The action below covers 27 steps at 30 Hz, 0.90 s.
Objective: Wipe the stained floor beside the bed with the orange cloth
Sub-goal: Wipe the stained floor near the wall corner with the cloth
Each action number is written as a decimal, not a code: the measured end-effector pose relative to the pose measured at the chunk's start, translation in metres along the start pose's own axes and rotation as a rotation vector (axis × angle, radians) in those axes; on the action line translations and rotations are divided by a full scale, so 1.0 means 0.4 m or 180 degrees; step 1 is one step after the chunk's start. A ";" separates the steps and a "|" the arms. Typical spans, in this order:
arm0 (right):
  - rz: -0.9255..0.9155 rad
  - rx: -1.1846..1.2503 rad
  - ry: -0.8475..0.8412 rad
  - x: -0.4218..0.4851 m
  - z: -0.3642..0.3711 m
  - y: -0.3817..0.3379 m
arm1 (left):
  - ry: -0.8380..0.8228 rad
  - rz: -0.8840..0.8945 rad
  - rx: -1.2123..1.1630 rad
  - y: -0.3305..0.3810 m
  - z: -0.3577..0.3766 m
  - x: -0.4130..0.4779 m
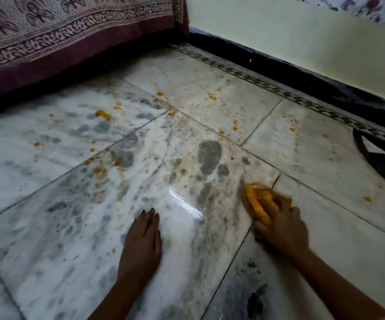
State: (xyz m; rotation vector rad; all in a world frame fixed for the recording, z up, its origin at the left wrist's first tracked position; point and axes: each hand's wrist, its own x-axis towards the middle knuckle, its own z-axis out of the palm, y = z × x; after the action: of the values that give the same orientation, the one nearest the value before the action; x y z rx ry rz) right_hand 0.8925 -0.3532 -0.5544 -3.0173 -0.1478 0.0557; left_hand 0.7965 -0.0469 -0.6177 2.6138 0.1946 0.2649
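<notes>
The marble floor [71, 227] beneath me carries orange splatters [103, 114] up to the bed [48, 31] and the dark skirting [279, 72]. My left hand [142, 241] presses flat on the floor, fingers straight. My right hand [281, 229] grips the orange cloth [256, 202] against the tile.

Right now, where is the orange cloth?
In the head view the orange cloth is low on the right, gripped by the right hand against the floor, beside a shiny patch.

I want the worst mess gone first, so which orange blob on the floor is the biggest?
The thick blob on the tile beside the bed; the rest are smaller specks and smears.
</notes>
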 end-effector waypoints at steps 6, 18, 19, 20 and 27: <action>-0.0528 -0.0023 -0.0224 -0.050 0.060 -0.320 | -0.0199 0.0025 0.0118 -0.021 -0.041 -0.048; -0.3390 -0.0293 -0.0474 -0.138 0.053 -0.108 | -0.0114 -0.0065 0.0019 -0.058 -0.085 -0.089; -0.3380 -0.0330 -0.0383 -0.115 0.049 -0.080 | -0.0112 -0.0030 0.0046 -0.063 -0.088 -0.090; -0.3249 -0.0342 -0.0380 -0.098 0.045 -0.063 | -0.0117 0.0009 0.0070 -0.070 -0.095 -0.094; -0.1050 0.0081 0.0103 -0.032 0.069 -0.382 | 0.0191 -0.0185 0.0218 -0.123 -0.131 -0.122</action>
State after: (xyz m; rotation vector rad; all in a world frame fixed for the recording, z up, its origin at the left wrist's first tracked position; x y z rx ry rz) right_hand 0.8640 -0.2002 -0.5628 -2.9227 -0.6314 -0.0216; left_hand 0.7331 0.0108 -0.6046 2.6648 0.3049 0.3218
